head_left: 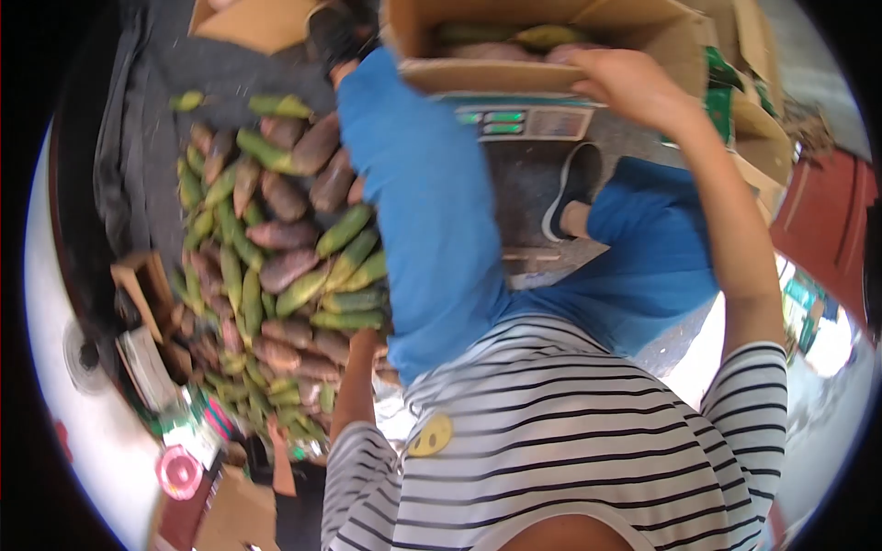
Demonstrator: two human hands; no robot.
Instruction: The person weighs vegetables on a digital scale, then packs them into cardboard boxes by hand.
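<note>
Cardboard box (pixel 487 75) up at twelve o'clock, sitting on the digital scale (pixel 519 122), and the right hand (pixel 634 87) is on it, fingers together and curled over the near rim, with a few mangoes (pixel 551 37) lying crosswise inside. Over at nine o'clock the big mango pile (pixel 276 239) sprawls on dark cloth (pixel 239 73), most fruit running eight to two o'clock, and the left forearm (pixel 354 386) reaches in at its near edge. The left hand is tucked behind the blue trouser leg (pixel 432 230), so its fingers can't be read.
</note>
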